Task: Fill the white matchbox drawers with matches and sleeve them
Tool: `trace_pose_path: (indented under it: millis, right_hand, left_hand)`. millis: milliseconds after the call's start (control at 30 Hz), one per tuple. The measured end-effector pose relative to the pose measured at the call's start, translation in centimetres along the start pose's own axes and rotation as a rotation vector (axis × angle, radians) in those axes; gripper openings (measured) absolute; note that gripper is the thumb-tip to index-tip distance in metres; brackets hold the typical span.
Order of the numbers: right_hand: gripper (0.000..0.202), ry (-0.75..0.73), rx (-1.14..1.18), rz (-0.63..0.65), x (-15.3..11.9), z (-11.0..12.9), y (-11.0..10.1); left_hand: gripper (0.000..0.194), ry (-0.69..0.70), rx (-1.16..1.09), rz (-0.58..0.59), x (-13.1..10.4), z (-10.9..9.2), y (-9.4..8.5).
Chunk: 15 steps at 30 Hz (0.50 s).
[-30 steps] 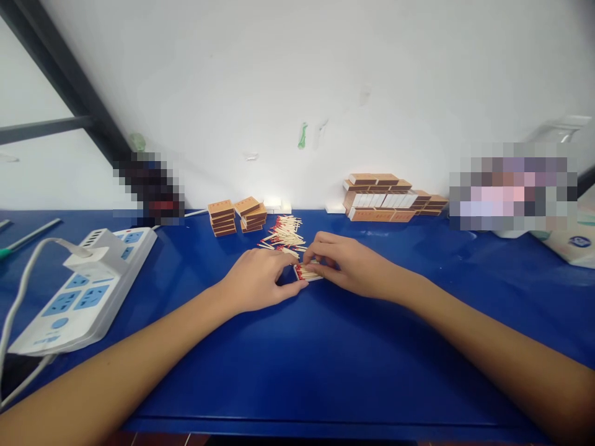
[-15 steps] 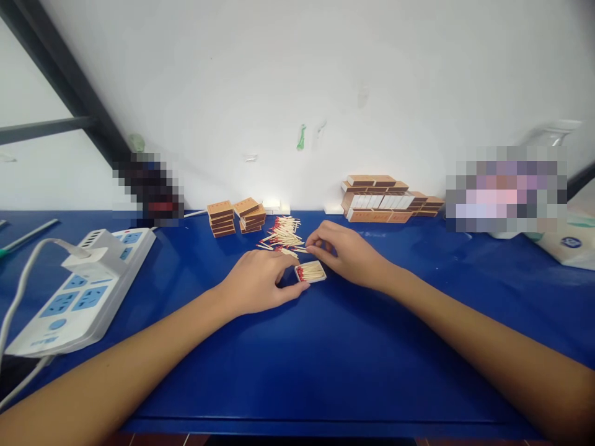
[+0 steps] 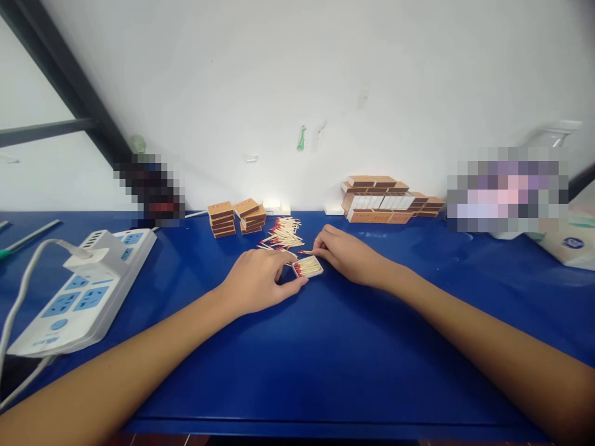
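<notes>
My left hand (image 3: 263,282) grips a small white matchbox tray (image 3: 320,271) at its left end, between thumb and fingers. Several red-headed matches (image 3: 307,267) lie in the tray, heads to the left. Just above and right of the tray, my right hand (image 3: 341,253) pinches a match (image 3: 305,252) by its plain end, its red head pointing left. Behind my hands a loose heap of matches (image 3: 286,234) is spread on the blue table (image 3: 297,365), some of it close to my left fingers.
Two stacks of matchboxes (image 3: 222,220) (image 3: 251,215) stand behind the heap. More matchboxes (image 3: 379,215) are piled by the wall at right. A white power strip (image 3: 100,310) with a cable lies at left, a plastic packet (image 3: 574,238) at far right.
The match in my right hand is now lifted off the table beside the heap, and my fingers have closed more and shifted slightly right. The tray has moved slightly left and up.
</notes>
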State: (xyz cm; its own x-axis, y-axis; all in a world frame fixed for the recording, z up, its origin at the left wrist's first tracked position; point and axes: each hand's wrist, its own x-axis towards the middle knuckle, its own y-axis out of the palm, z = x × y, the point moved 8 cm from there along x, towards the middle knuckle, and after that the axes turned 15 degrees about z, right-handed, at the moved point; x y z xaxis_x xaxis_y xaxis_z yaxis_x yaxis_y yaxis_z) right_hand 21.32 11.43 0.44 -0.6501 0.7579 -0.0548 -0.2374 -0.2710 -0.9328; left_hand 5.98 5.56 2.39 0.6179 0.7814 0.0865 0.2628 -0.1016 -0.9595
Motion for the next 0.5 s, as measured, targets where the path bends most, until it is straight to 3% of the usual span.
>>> trace_pose_path:
  millis: [167, 367, 500]
  right_hand:
    - [0.017, -0.09, 0.057, -0.056, -1.4, 1.0, -1.4]
    - [0.019, -0.204, 0.08, 0.049, -2.5, 3.8, -1.2]
    - [0.02, -0.218, 0.095, 0.033, -2.5, 3.8, -1.3]
  left_hand:
    - [0.037, -0.015, -0.012, -0.008, 0.0, 0.2, 0.0]
    - [0.036, -0.016, -0.019, 0.005, 0.1, 0.2, -0.1]
    - [0.036, -0.006, -0.016, 0.004, 0.1, 0.1, -0.1]
